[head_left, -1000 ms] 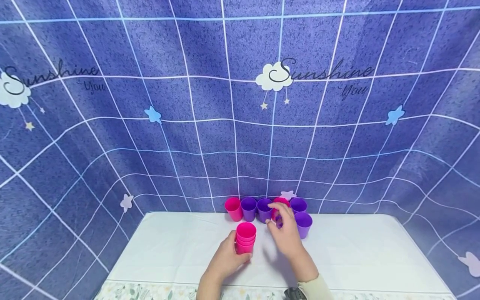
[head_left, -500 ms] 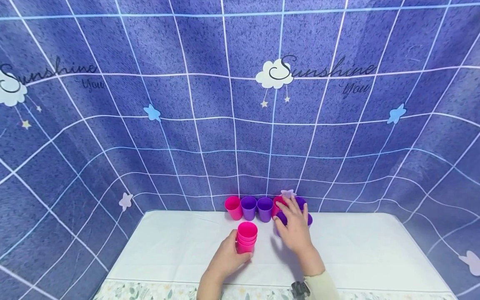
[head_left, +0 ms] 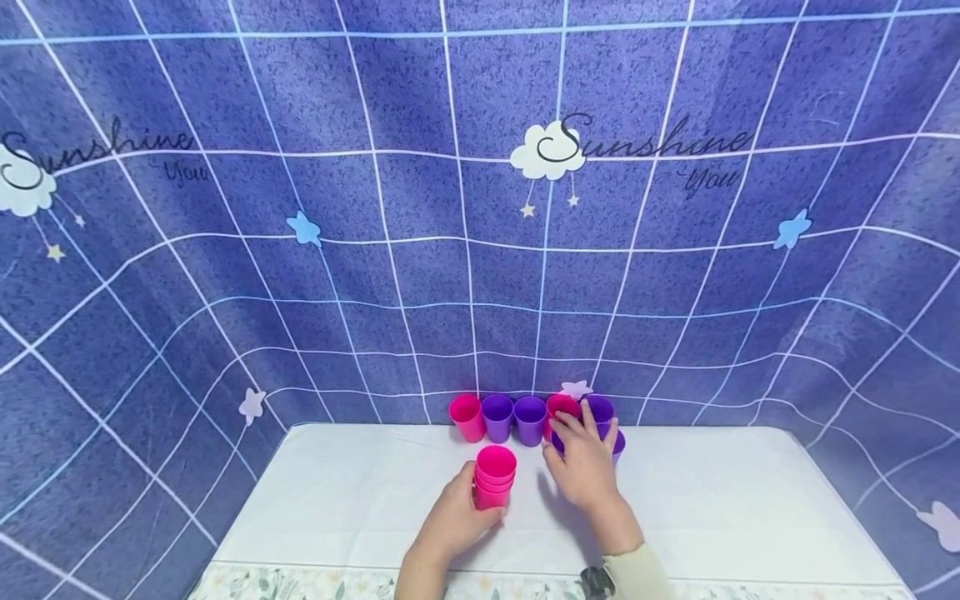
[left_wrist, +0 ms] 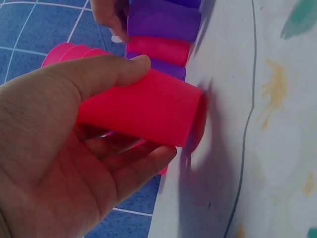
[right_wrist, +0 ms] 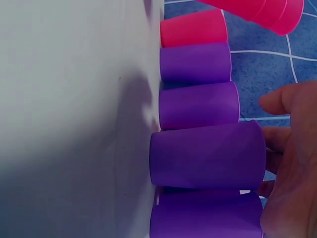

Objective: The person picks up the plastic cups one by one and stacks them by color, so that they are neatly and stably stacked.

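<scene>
My left hand (head_left: 453,518) grips a nested stack of pink cups (head_left: 495,479), held upright just above the white table. In the left wrist view, the thumb lies along one side of the pink stack (left_wrist: 143,109) and the fingers pass round the other. My right hand (head_left: 587,468) hovers with spread fingers over two purple cups in the front row, hiding much of them. In the right wrist view, its fingers (right_wrist: 280,139) are by the rim of a front purple cup (right_wrist: 208,156), with another purple cup (right_wrist: 205,218) beside it. Contact with the rim is unclear.
Along the back edge of the white table (head_left: 345,492) stand a pink cup (head_left: 468,421), two purple cups, another pink cup (head_left: 557,408) and a purple cup (head_left: 597,410). A blue gridded curtain (head_left: 420,333) hangs directly behind them. Floral cloth (head_left: 300,583) covers the near edge.
My right hand has moved right, from in front of the middle cups to over the front purple ones, then shifted slightly. My left hand keeps its grip on the pink stack, almost unmoved.
</scene>
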Demonstrator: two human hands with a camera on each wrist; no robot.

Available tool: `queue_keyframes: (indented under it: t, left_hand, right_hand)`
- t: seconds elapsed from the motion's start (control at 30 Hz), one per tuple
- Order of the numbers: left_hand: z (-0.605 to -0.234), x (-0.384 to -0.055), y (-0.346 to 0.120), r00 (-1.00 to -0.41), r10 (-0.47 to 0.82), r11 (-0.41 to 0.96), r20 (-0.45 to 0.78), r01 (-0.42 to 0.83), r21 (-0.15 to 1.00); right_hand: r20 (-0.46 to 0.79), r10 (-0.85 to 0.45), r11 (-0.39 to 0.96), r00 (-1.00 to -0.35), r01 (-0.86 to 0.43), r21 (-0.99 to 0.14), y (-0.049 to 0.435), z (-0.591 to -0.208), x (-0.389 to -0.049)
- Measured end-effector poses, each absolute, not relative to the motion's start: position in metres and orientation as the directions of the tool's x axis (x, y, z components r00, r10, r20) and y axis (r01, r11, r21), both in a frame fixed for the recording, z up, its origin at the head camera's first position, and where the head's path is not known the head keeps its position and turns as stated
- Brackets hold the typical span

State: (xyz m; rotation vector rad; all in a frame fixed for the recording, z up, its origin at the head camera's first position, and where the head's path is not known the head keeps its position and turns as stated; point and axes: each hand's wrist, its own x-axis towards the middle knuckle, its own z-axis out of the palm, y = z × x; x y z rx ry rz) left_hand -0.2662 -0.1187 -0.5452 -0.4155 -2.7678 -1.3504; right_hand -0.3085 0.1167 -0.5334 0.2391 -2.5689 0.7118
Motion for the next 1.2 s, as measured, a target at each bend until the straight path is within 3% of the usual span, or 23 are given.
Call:
queue_keyframes:
  t: [0.43,1.2]
  left_hand:
    - [-0.5448,-0.2642,-0.1151,-0.963,0.227,0.608,0.143,0.255,0.751]
    - [-0.5407,-0.2610,-0.1137,-0.967,0.220,0.614,0.131,0.242,0.751]
  right_hand:
    - [0.476,-0.045,0.864,-0.878,-0.274,-0.423,0.1170,-0.5352,-0.3104]
    - [0.535,-0.117,0.833,-0.837,-0.376,-0.405,0.1222,-0.5309,-0.3075]
